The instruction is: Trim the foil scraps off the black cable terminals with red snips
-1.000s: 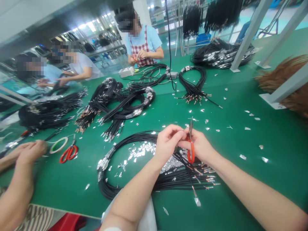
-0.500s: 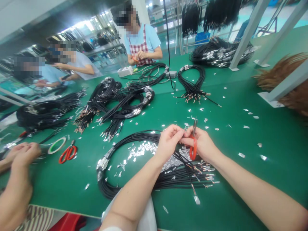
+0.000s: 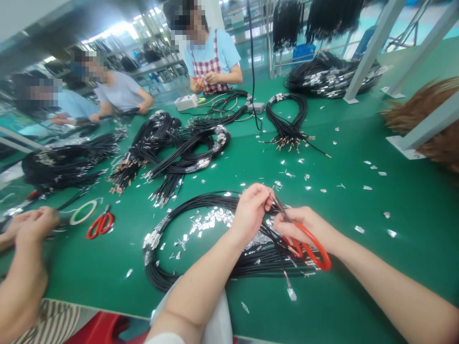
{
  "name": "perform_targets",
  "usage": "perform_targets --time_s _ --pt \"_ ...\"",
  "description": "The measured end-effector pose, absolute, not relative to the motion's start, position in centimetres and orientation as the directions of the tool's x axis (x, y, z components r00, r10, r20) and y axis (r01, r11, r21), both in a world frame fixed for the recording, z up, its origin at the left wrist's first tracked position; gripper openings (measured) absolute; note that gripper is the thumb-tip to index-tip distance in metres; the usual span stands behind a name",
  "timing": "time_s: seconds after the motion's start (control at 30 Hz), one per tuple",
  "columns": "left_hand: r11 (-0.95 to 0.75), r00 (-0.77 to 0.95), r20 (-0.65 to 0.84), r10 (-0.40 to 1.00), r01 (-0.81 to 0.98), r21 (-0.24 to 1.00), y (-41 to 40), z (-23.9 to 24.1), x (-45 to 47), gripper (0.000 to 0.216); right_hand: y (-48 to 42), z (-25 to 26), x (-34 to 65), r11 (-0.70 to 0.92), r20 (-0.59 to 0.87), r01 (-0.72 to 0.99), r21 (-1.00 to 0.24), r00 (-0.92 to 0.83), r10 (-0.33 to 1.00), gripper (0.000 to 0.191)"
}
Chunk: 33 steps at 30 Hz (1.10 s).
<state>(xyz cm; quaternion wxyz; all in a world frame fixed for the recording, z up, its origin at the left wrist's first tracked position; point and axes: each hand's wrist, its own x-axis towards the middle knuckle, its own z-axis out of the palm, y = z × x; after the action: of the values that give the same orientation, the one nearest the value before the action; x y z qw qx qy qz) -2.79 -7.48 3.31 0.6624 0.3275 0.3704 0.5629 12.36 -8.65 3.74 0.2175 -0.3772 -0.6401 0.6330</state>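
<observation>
My left hand (image 3: 251,210) is closed in a pinch on the end of a thin black wire, just above a looped bundle of black wires (image 3: 201,239) on the green table (image 3: 358,267). My right hand (image 3: 304,227) grips red-handled scissors (image 3: 304,241), blades pointing up-left toward the pinched wire end, handles low and to the right. Small silver tags (image 3: 211,222) lie heaped inside the loop. One loose wire with a tagged end (image 3: 289,289) trails toward me.
More black wire bundles (image 3: 179,148) cover the table's left and far side, another (image 3: 290,119) lies beyond my hands. A tape roll (image 3: 83,212) and red scissors (image 3: 100,224) lie left, beside a co-worker's hands (image 3: 28,224). Other people work across the table. Metal posts (image 3: 412,138) stand right.
My right hand has turned the scissors from upright to slanting, handles swung down and right, blades now at the wire end. The left hand has kept its pinch.
</observation>
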Motion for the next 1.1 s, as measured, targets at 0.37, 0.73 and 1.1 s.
perform_targets --time_s 0.37,0.73,1.1 --pt "0.038 0.044 -0.022 0.999 -0.398 0.917 -7.78 3.04 -2.7 0.015 -8.61 3.75 12.62 -0.114 -0.186 0.152 -0.982 -0.641 0.744 0.03" --pt "0.02 0.076 0.011 0.997 -0.391 0.92 -7.85 3.17 -2.82 0.016 -9.05 3.55 12.52 -0.164 -0.18 0.084 -0.983 -0.633 0.753 0.03" --pt "0.03 0.082 0.002 0.997 -0.387 0.922 -7.93 2.97 -2.73 0.014 -8.94 3.57 12.72 -0.131 -0.184 0.13 -0.983 -0.611 0.77 0.027"
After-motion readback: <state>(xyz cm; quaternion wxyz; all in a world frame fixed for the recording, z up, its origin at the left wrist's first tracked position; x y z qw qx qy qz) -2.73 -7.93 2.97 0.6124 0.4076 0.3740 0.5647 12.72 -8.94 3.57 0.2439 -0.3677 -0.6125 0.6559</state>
